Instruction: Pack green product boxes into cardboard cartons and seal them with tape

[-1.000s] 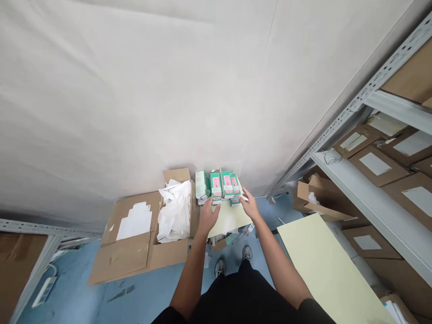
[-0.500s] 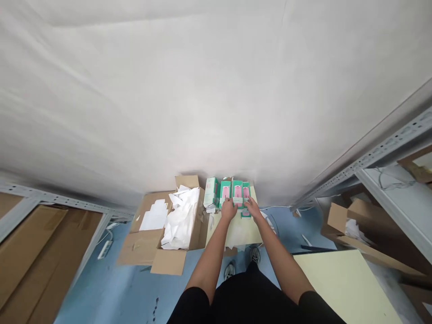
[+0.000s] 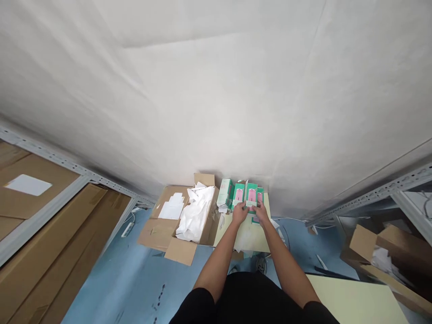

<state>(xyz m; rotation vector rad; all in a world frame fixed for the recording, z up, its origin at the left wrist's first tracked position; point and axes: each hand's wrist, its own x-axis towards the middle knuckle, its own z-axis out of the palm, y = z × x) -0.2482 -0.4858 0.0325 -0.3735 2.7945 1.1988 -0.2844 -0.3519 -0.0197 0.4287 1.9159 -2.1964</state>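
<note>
Several green boxes with pink fronts stand side by side on a small pale-yellow table (image 3: 248,238). My left hand (image 3: 240,213) and my right hand (image 3: 261,211) close on the lower corners of one green-and-pink box (image 3: 251,194), one hand at each side. Just left of it is another green-and-pink box (image 3: 239,193), near my left fingers. Farther left, a pale green box (image 3: 224,192) shows its side, with torn-looking white flaps at its lower end. Behind my right hand, one more green-and-pink box (image 3: 260,192) is partly hidden.
An open carton (image 3: 207,220) filled with crumpled white paper (image 3: 194,213) stands left of the boxes. Shelving with large cartons (image 3: 67,243) runs along the left. At right are a yellow tabletop (image 3: 354,299) and an open carton (image 3: 388,252). A pale wall rises behind.
The view has swung, so everything sits farther right in it. My right hand has come in closer to the box's lower right corner, while my left hand stays at its lower left.
</note>
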